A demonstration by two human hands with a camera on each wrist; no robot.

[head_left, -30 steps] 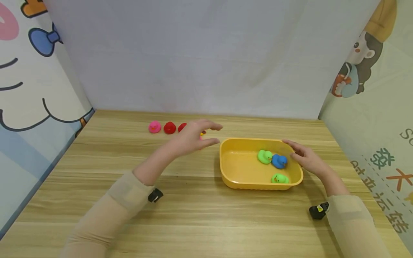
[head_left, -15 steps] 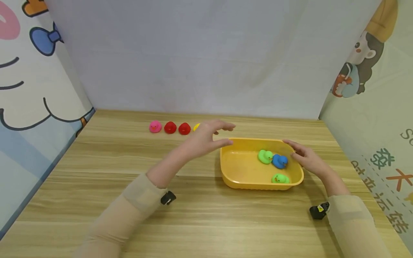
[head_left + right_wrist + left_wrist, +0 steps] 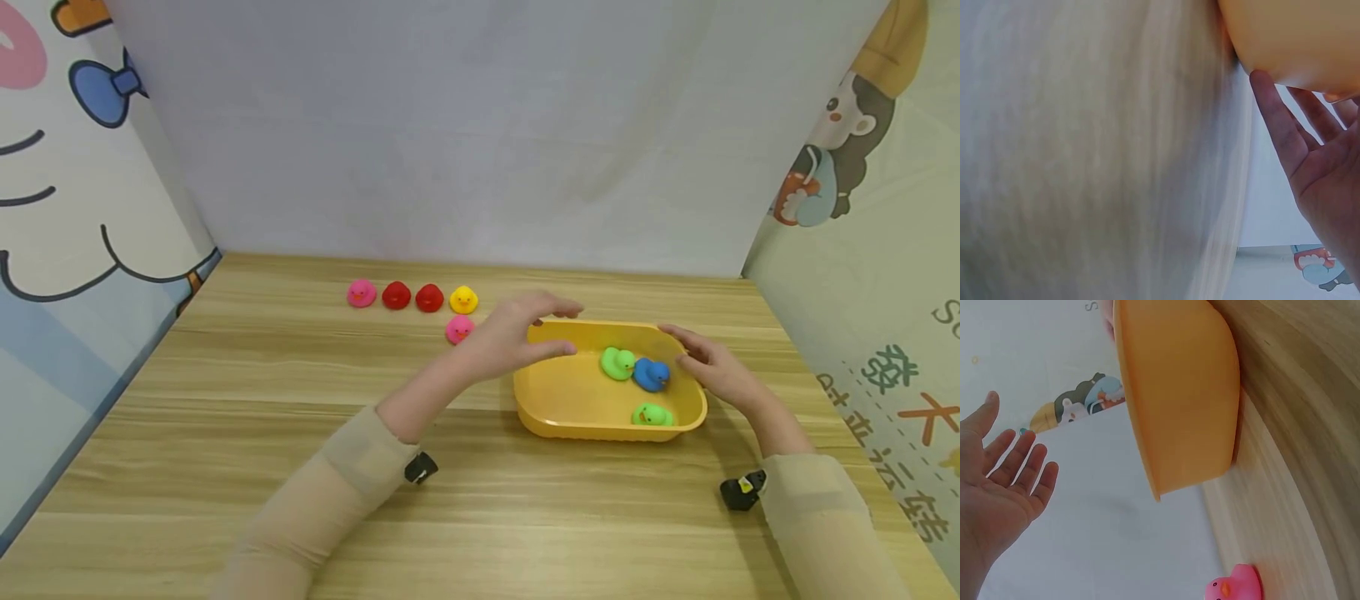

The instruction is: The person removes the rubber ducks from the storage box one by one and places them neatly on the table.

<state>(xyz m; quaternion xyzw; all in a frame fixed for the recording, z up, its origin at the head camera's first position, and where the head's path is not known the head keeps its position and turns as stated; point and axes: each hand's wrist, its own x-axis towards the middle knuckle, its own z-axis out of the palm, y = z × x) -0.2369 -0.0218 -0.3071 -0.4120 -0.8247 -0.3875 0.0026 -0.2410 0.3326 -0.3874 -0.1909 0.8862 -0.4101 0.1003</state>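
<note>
Over the yellow tub [image 3: 592, 432], I see from afar the left hand [image 3: 512, 337] spread, holding nothing. The right hand [image 3: 714, 367] touches its right end, maybe so it won't slide. Two green ducks [image 3: 617, 365] and a blue duck [image 3: 650, 376] sit inside.

Cartoon-printed walls [image 3: 67, 167] flank a wood-grain table [image 3: 540, 517] before a plain pale backdrop [image 3: 480, 133].

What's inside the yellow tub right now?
The yellow tub holds a green duck beside a blue duck, plus another green duck near the front. The near rim hides that duck's underside; the left hand blocks part of the far-left interior.
</note>
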